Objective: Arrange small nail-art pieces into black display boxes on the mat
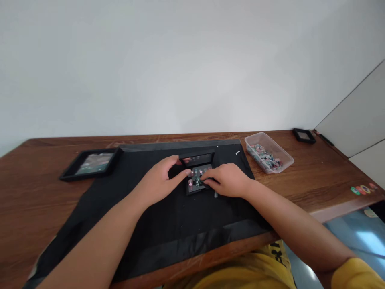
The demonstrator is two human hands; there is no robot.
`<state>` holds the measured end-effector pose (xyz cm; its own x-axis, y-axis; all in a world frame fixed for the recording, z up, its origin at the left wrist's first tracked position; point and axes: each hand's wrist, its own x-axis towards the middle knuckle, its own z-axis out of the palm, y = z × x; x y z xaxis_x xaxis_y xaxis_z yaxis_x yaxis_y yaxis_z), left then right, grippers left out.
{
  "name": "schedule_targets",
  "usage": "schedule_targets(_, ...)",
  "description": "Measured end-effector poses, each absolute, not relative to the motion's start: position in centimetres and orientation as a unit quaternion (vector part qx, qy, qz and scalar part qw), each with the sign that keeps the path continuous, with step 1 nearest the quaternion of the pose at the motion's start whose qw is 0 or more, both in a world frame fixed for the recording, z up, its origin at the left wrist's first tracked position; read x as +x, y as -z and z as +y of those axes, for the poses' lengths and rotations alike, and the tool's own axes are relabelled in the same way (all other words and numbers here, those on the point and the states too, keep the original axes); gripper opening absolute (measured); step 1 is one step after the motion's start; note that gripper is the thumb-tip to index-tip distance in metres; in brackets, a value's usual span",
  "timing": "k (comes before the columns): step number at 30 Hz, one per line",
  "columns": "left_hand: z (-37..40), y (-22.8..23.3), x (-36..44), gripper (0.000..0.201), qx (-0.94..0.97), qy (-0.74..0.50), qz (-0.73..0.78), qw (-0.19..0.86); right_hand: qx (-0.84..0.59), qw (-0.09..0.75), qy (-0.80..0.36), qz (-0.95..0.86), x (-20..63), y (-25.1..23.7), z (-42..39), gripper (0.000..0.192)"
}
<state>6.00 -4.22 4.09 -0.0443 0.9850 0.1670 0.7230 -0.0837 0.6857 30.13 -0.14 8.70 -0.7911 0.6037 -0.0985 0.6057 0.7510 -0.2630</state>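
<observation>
A small black case (189, 193) lies on the black mat with its lid (197, 160) tilted up at the back. Inside sit several small pink and green decorated pieces (190, 184) that look like false nails. My left hand (164, 176) grips the case at its left side, thumb at the inner edge and fingers behind the lid. Over the right part of the case, my right hand (227, 179) has thumb and index finger bent close together among the pieces. Whatever is between those fingertips is too small to make out.
A black mat (180, 224) covers the middle of the wooden table (313, 188). At left lies a black-framed box (90, 163). To the right stands a clear plastic tub (284, 156) of small loose pieces, with another small black box (304, 135) beyond. A white wall rises behind.
</observation>
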Motion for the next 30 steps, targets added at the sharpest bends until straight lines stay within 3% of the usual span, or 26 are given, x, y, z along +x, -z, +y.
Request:
schedule_targets(10, -4.14, -3.66, 5.69, 0.05, 0.671, -0.317, 0.638, 0.206, 0.375, 0.019, 0.141, 0.916, 30.33, -9.2, -0.09, 0.031)
schedule_targets(19, -4.15, -3.88, 5.96, 0.055, 0.665, -0.326, 0.636, 0.215, 0.347, 0.023, 0.126, 0.929, 30.07, -8.8, -0.05, 0.031)
schedule_targets(30, -4.22, -3.97, 5.91, 0.056, 0.665, -0.327, 0.634, 0.222, 0.293, -0.014, 0.186, 0.938, 30.4, -8.28, 0.35, 0.032)
